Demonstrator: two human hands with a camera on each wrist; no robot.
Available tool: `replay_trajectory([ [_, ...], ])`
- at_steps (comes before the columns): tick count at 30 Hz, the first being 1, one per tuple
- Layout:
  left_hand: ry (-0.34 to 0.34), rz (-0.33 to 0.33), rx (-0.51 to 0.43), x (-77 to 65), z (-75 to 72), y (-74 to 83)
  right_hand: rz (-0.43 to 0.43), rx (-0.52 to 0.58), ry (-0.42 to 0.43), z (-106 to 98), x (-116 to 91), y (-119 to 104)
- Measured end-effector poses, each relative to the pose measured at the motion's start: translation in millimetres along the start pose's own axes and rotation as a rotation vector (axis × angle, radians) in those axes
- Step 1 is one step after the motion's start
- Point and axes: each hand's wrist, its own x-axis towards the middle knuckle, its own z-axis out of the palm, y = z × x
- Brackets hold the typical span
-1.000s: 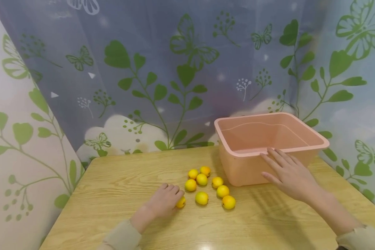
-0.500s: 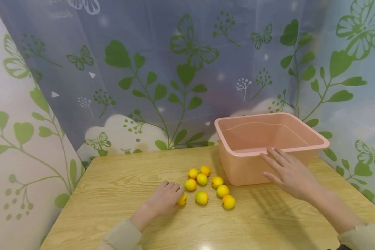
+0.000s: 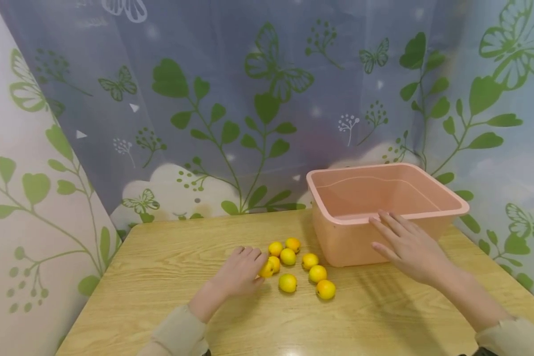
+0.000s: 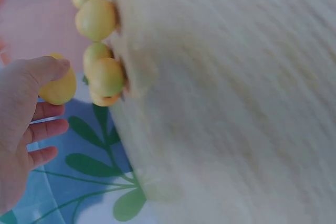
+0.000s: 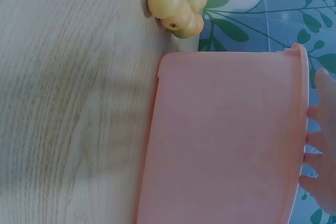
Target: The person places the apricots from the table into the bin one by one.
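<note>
My left hand [image 3: 237, 273] pinches a small yellow loquat [image 4: 59, 88] between thumb and fingers. The left wrist view has it lifted above the table, with the thumb across its near side and the other fingers loosely bent below. Several more loquats [image 3: 288, 283], yellow to greenish, lie loosely grouped just right of that hand. A pink plastic basin [image 3: 347, 242] stands at the right. My right hand [image 3: 413, 247] is spread with extended fingers, their tips at the basin's front rim; in the right wrist view the fingers line up along that rim.
The wooden table [image 3: 173, 247] carries everything. Behind it hangs a blue-grey curtain [image 3: 222, 54] printed with leaves and butterflies, and paler printed cloth closes both sides. The basin's back reaches near the curtain. Its floor is mostly hidden by the front wall.
The left hand has taken hold of the loquat and raised it, moving slightly up and right toward the group. The right hand stays at the basin's rim.
</note>
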Motion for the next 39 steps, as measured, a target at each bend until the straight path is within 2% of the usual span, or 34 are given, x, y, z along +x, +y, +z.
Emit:
replay_trajectory([
  [9,0.051,-0.023,-0.013,22.1,-20.3,-0.4,-0.031,-0.003,0.031,5,-2,4],
  [16,0.061,-0.035,-0.041,47.4,-34.7,0.6,-0.071,-0.024,0.091,8,-4,7],
  [22,0.065,-0.039,-0.017,69.0,-44.8,1.3,-0.074,-0.028,0.063,8,-4,8],
  [28,0.084,-0.046,0.030,84.8,-52.1,2.9,-0.082,-0.032,0.056,7,-3,8],
  [33,0.145,-0.056,0.074,96.9,-56.0,3.6,-0.090,-0.035,0.074,8,-4,8],
  [39,0.237,-0.020,0.139,111.8,-62.1,6.1,-0.082,-0.029,0.077,9,-4,10],
])
